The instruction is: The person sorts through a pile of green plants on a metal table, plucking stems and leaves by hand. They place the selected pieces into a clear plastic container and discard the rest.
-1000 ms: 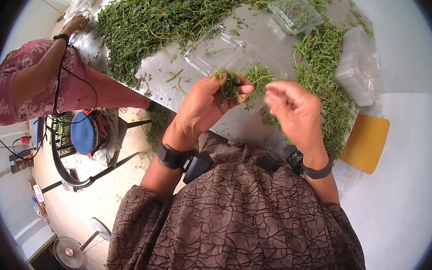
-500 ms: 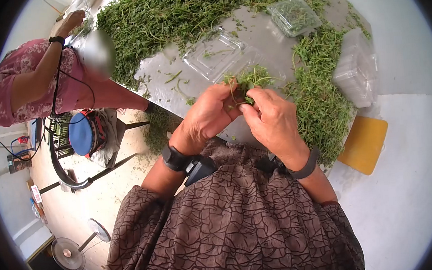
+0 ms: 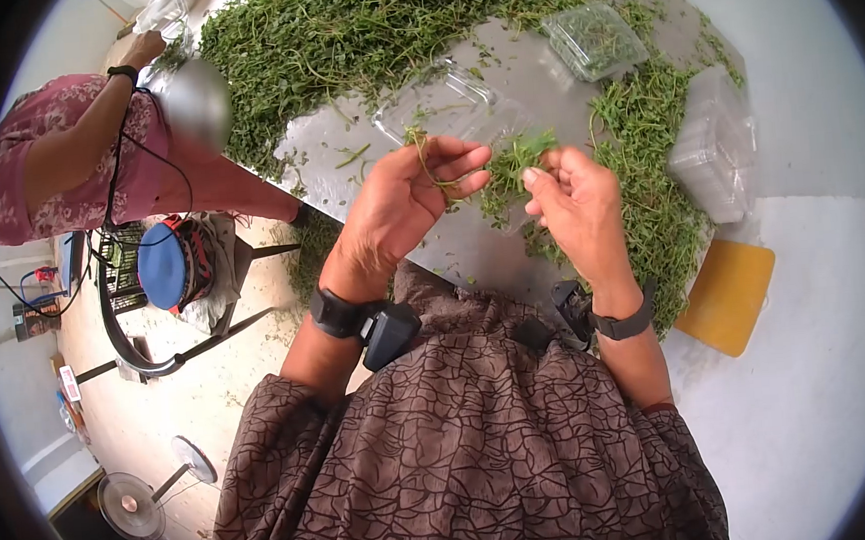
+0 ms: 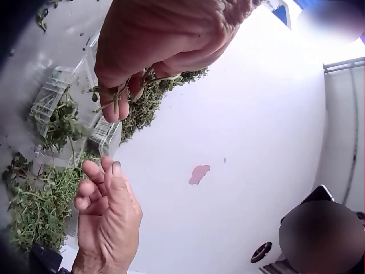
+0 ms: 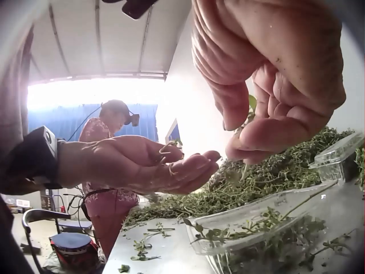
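Observation:
In the head view my left hand (image 3: 388,213) is raised over the table, palm turned up. A thin leafy stem (image 3: 422,155) is pinched by its thumb and forefinger, while the other fingers reach out fairly straight. My right hand (image 3: 586,214) faces it a short way to the right, fingers bent toward the thumb. Between those fingertips, the right wrist view shows a small green sprig (image 5: 251,105), mostly hidden by the fingers. Below both hands stands a clear plastic box (image 5: 228,225) with cut greens (image 5: 268,225) in it.
A large heap of greens (image 3: 337,46) covers the far table, and another pile (image 3: 645,155) lies right. A filled clear box (image 3: 594,43) and stacked clear boxes (image 3: 715,145) stand there. Another person (image 3: 73,155) works at left, near a chair (image 3: 121,332). A yellow stool (image 3: 727,298) is at right.
The right hand came in to the greens in my left hand, then drew back right. The leafy clump in my left hand has shrunk to a thin stem, and its fingers have opened out.

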Demonstrator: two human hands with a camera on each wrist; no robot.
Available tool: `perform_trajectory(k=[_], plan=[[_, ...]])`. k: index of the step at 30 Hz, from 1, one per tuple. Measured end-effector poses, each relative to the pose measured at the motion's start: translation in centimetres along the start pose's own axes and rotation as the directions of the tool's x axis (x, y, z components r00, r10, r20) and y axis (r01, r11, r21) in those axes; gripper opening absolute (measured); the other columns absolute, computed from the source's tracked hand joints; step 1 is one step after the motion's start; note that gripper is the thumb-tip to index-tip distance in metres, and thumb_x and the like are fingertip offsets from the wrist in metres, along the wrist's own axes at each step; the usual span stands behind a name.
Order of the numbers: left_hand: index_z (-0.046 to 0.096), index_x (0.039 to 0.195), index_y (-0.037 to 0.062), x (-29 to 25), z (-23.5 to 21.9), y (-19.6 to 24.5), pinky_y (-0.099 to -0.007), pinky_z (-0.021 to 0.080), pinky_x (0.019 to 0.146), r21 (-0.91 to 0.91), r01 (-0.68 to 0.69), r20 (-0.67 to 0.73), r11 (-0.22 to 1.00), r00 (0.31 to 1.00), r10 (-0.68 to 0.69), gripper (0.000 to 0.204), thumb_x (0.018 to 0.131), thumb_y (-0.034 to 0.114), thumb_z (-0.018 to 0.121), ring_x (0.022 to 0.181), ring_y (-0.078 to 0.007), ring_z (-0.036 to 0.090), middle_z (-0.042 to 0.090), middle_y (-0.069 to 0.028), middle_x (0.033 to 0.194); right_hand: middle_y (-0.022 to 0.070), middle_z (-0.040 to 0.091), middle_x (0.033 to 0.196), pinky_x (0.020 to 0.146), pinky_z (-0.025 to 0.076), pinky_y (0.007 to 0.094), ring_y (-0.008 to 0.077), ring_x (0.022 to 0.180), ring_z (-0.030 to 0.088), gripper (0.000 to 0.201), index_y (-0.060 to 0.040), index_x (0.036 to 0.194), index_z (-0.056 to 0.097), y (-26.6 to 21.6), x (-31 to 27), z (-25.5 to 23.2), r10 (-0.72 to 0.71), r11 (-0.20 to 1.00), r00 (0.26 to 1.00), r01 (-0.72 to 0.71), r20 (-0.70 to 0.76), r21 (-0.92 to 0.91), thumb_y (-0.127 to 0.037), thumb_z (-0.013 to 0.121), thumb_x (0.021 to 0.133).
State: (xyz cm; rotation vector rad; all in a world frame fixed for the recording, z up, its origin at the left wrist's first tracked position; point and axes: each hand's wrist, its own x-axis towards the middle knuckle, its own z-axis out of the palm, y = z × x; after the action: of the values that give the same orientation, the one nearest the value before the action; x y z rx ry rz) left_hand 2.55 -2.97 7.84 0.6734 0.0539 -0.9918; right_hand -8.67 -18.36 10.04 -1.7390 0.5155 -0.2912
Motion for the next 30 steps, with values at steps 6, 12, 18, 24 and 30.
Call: perform_trajectory(k=[6,12,18,24,30], plan=[[0.052,0.096,-0.0084,0.1,-1.2,-0.1,-0.0423,0.040,0.099,-0.063,-0.030,-0.041,0.998,0.999,0.028,0.026,0.093,0.013,0.037,0.109,-0.0319,0.052,0.055,-0.0211,0.107,0.0066,0.060,0.068,0.048,0.044,0.0228,0.0087,0.053,0.055,0.013,0.0038,0.091,0.059,1.1,-1.0,-0.8,0.029,1.000,0.997,-0.029,-0.068,-0.003,-0.008,0.056,0.085],[0.050,0.100,-0.0087,0.6,0.6,0.4,-0.0414,0.041,0.098,0.048,-0.151,-0.060,0.987,0.986,0.154,0.022,0.091,0.006,0.036,0.108,-0.0324,0.052,0.053,-0.0191,0.108,0.0054,0.060,0.069,0.049,0.043,0.0213,0.0076,0.053,0.054,0.012,0.0021,0.089,0.060,1.0,-2.4,-1.9,0.061,0.998,0.995,-0.062,-0.080,-0.013,-0.007,0.054,0.086],[0.038,0.122,-0.0068,1.9,2.7,-1.0,-0.0371,0.027,0.105,0.581,-0.219,0.000,0.784,0.963,0.269,0.047,0.075,-0.003,0.041,0.125,-0.0299,0.035,0.042,-0.0168,0.126,0.0048,0.061,0.070,0.049,0.043,0.0205,0.0070,0.053,0.053,0.012,0.0015,0.090,0.061,0.9,-3.3,-3.1,0.086,0.995,0.984,-0.091,-0.153,-0.030,-0.007,0.053,0.086],[0.037,0.128,-0.0028,2.0,2.4,-1.4,-0.0344,0.019,0.105,0.591,-0.189,-0.025,0.785,0.968,0.252,0.055,0.074,0.000,0.045,0.129,-0.0258,0.027,0.036,-0.0156,0.134,0.0051,0.061,0.072,0.048,0.042,0.0197,0.0067,0.053,0.053,0.013,0.0018,0.091,0.061,2.1,-4.5,-4.9,0.125,0.991,0.958,-0.131,-0.257,-0.009,-0.007,0.052,0.087],[0.061,0.102,0.0022,1.1,1.6,-0.9,-0.0335,0.030,0.099,0.843,-0.341,0.195,0.415,0.914,0.357,0.024,0.084,0.009,0.046,0.116,-0.0197,0.043,0.052,-0.0099,0.121,0.0051,0.061,0.072,0.049,0.041,0.0194,0.0066,0.055,0.053,0.014,0.0017,0.092,0.061,2.9,-5.5,-8.3,0.111,0.991,0.918,-0.130,-0.381,-0.024,-0.007,0.052,0.087]])
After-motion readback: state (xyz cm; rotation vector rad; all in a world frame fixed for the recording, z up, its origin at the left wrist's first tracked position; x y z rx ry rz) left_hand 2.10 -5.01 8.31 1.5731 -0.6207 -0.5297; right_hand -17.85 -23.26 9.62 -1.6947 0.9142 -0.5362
